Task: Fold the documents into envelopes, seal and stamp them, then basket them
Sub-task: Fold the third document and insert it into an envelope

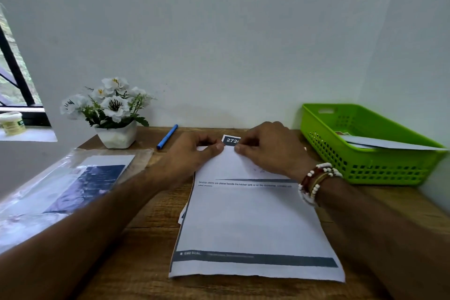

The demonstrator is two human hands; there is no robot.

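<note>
A white printed document [253,221] lies on the wooden desk [146,238] in front of me, its far part folded over toward me. My left hand [192,153] and my right hand [270,148] both pinch the far edge of that folded flap, thumbs nearly meeting at the middle. A dark label reading "272" [230,140] shows just behind the fingertips. A green plastic basket [365,161] stands at the right and holds white envelopes [379,143].
A white pot of artificial flowers [110,114] stands at the back left, with a blue pen [167,136] beside it. A clear plastic sleeve holding papers [73,185] lies at the left. More sheets peek out under the document. The wall runs close behind the desk.
</note>
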